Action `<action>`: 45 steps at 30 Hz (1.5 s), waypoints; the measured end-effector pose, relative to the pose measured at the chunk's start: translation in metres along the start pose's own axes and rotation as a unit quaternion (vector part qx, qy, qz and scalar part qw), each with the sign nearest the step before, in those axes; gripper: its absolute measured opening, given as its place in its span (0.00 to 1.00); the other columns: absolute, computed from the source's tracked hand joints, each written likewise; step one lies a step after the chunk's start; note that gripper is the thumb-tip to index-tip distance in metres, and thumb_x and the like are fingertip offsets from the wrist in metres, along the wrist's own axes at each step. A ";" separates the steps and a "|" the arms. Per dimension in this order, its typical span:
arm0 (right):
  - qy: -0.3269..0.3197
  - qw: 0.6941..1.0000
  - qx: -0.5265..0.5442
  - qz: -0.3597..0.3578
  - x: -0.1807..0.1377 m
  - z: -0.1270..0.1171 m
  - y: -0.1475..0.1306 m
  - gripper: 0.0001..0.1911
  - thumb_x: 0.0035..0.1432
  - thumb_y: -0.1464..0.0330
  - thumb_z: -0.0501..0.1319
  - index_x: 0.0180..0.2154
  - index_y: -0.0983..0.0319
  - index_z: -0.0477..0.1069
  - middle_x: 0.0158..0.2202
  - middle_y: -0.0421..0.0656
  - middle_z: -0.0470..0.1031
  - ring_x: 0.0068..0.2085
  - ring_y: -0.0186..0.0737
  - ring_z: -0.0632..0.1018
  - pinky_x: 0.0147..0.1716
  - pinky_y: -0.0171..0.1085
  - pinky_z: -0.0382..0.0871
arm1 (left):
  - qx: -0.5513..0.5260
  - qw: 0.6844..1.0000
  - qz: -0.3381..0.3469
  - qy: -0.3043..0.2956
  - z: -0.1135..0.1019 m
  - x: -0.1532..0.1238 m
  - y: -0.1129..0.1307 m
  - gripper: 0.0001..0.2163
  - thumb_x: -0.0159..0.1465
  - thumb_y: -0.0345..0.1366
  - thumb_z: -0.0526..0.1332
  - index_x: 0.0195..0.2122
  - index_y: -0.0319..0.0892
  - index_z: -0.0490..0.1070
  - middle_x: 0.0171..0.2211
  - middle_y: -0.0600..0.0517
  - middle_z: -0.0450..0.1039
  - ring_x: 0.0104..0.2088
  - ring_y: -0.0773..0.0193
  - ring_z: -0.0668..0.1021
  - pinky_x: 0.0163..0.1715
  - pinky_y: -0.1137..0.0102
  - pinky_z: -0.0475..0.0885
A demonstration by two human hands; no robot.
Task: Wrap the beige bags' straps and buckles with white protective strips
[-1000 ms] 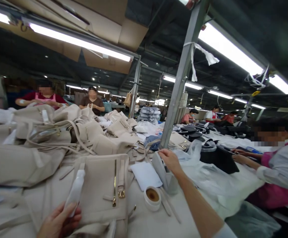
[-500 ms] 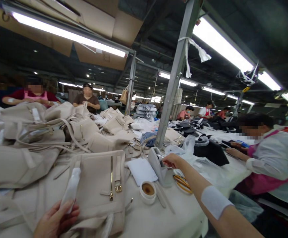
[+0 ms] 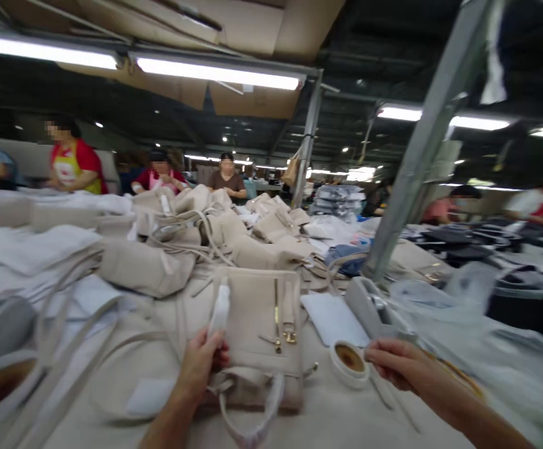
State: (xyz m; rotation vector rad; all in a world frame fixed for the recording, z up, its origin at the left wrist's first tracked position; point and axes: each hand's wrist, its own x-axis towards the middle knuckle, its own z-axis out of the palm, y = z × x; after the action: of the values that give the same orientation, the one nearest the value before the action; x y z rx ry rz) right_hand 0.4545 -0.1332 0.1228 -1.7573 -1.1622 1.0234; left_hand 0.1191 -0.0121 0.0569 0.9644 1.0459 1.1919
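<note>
Left hand (image 3: 205, 357): bare; slim at the wrist, broader across the knuckles.
Left fingers (image 3: 223, 357): bare, slender, partly hidden; nails too small to tell.
Left forearm (image 3: 172, 408): bare down to the lower edge of view; widens gradually.
Right hand (image 3: 396, 362): bare; tapers toward the fingertips; fine detail blurred.
Right forearm (image 3: 468, 405): bare as far as visible; smooth, rounded outline.

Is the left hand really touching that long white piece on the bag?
Touching. The head view shows the left hand's thumb and fingers around the lower end of the long white piece.
</note>
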 end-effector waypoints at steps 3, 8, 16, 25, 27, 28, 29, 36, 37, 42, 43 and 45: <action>-0.179 0.979 0.053 -0.076 0.014 0.076 -0.064 0.16 0.45 0.55 0.66 0.24 0.61 0.70 0.19 0.37 0.66 0.21 0.29 0.60 0.21 0.33 0.48 | 0.026 0.999 0.035 0.009 0.003 0.002 -0.008 0.15 0.50 0.47 0.64 0.26 0.41 0.65 0.17 0.58 0.67 0.14 0.72 0.68 0.14 0.78 0.63; -0.284 0.948 0.014 -0.140 0.048 0.185 -0.110 0.10 0.44 0.62 0.60 0.21 0.63 0.69 0.18 0.36 0.68 0.21 0.29 0.65 0.22 0.30 0.54 | 0.041 0.997 0.064 -0.007 0.005 0.003 -0.016 0.15 0.53 0.49 0.62 0.27 0.41 0.65 0.16 0.60 0.64 0.13 0.73 0.64 0.13 0.77 0.59; -0.253 0.959 -0.061 -0.110 0.090 0.214 -0.088 0.07 0.42 0.70 0.57 0.16 0.63 0.68 0.13 0.35 0.66 0.17 0.28 0.63 0.19 0.30 0.54 | 0.047 0.995 0.075 -0.048 0.000 0.005 -0.020 0.16 0.55 0.49 0.59 0.33 0.40 0.65 0.19 0.59 0.65 0.15 0.73 0.65 0.15 0.76 0.60; -0.231 0.966 -0.057 -0.101 0.088 0.220 -0.088 0.10 0.44 0.68 0.58 0.15 0.63 0.66 0.14 0.36 0.66 0.17 0.28 0.62 0.18 0.30 0.51 | 0.013 0.997 0.054 -0.045 -0.001 0.000 -0.012 0.20 0.55 0.55 0.59 0.31 0.40 0.66 0.19 0.59 0.65 0.16 0.73 0.66 0.16 0.76 0.62; -0.251 0.963 -0.048 -0.091 0.087 0.215 -0.089 0.10 0.44 0.65 0.59 0.17 0.63 0.67 0.15 0.36 0.67 0.17 0.27 0.62 0.18 0.30 0.50 | 0.012 0.999 0.033 -0.021 -0.001 0.004 -0.014 0.23 0.54 0.59 0.56 0.28 0.41 0.64 0.16 0.59 0.64 0.12 0.72 0.65 0.12 0.76 0.59; -0.266 0.960 -0.043 -0.082 0.087 0.212 -0.090 0.10 0.44 0.64 0.59 0.18 0.63 0.68 0.16 0.36 0.68 0.18 0.27 0.62 0.17 0.29 0.50 | 0.014 0.999 0.025 -0.018 -0.001 0.006 -0.014 0.23 0.54 0.60 0.56 0.27 0.42 0.64 0.14 0.59 0.64 0.11 0.72 0.63 0.11 0.76 0.58; -0.282 0.956 -0.037 -0.072 0.087 0.209 -0.090 0.10 0.43 0.63 0.60 0.19 0.63 0.70 0.17 0.37 0.69 0.18 0.27 0.63 0.17 0.29 0.50 | 0.014 1.000 0.019 -0.020 -0.001 0.007 -0.014 0.23 0.53 0.60 0.56 0.27 0.42 0.64 0.13 0.59 0.63 0.10 0.73 0.62 0.10 0.76 0.57; -0.306 0.950 -0.017 -0.063 0.084 0.211 -0.085 0.10 0.40 0.64 0.59 0.26 0.64 0.72 0.18 0.37 0.70 0.18 0.27 0.65 0.16 0.28 0.50 | -0.006 0.998 -0.029 -0.056 -0.009 0.000 0.004 0.24 0.50 0.60 0.61 0.27 0.41 0.65 0.18 0.57 0.68 0.10 0.76 0.61 0.09 0.76 0.48; -0.291 0.954 -0.018 -0.065 0.085 0.215 -0.083 0.11 0.40 0.65 0.59 0.29 0.64 0.71 0.18 0.36 0.71 0.18 0.27 0.65 0.16 0.28 0.51 | -0.011 0.997 -0.039 -0.063 -0.010 -0.001 0.007 0.24 0.49 0.59 0.61 0.28 0.41 0.65 0.18 0.57 0.67 0.10 0.77 0.61 0.09 0.76 0.48; -0.221 0.970 -0.009 -0.106 0.089 0.236 -0.072 0.11 0.40 0.66 0.59 0.30 0.61 0.66 0.16 0.33 0.68 0.15 0.28 0.61 0.14 0.30 0.52 | -0.023 0.996 -0.061 -0.060 -0.014 -0.001 0.015 0.25 0.45 0.58 0.63 0.31 0.41 0.64 0.17 0.60 0.65 0.11 0.77 0.58 0.10 0.76 0.48; -0.218 0.969 0.000 -0.114 0.090 0.238 -0.071 0.10 0.40 0.65 0.59 0.28 0.61 0.65 0.16 0.33 0.67 0.15 0.28 0.60 0.14 0.30 0.52 | -0.021 0.996 -0.060 -0.056 -0.014 -0.001 0.016 0.25 0.45 0.58 0.63 0.31 0.41 0.64 0.17 0.60 0.64 0.11 0.77 0.58 0.10 0.76 0.48; -0.215 0.969 0.021 -0.123 0.091 0.239 -0.070 0.09 0.40 0.62 0.60 0.24 0.61 0.64 0.16 0.32 0.65 0.16 0.28 0.60 0.15 0.31 0.51 | -0.016 0.997 -0.057 -0.048 -0.015 -0.002 0.019 0.25 0.45 0.58 0.63 0.32 0.41 0.63 0.18 0.60 0.64 0.12 0.77 0.59 0.10 0.76 0.49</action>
State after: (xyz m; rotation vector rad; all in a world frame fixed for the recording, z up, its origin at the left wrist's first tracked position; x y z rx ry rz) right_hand 0.2378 0.0128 0.0793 -1.3481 -1.5680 1.2986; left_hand 0.1001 -0.0114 0.0717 0.9164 0.9891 1.0552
